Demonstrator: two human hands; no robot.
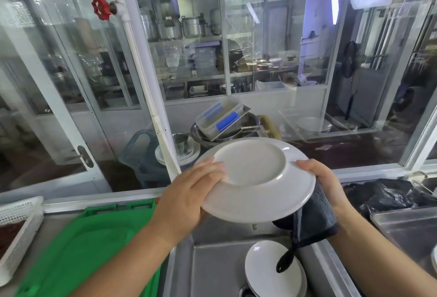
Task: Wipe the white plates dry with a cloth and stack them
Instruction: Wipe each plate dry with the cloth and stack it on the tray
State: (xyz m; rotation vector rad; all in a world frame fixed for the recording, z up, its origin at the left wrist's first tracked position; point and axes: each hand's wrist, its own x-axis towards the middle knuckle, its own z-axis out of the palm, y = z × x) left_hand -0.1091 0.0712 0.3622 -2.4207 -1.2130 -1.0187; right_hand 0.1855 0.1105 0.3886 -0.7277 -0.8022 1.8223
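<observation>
I hold a white plate (256, 179) in the air above the sink, its underside turned toward me. My left hand (186, 195) grips its left rim, fingers spread over the back. My right hand (324, 183) holds the right rim together with a dark blue cloth (312, 218), which hangs down below the plate. Below, in the steel sink (212, 270), lie more white plates (272, 270) in a small pile, partly hidden by the cloth's hanging loop.
A green plastic tray (82, 249) lies on the counter at the left, beside a white mesh basket (19, 221). A black bag (387, 195) and a steel tray (409, 225) sit at the right. Behind the glass stand metal bowls, containers and more plates (179, 154).
</observation>
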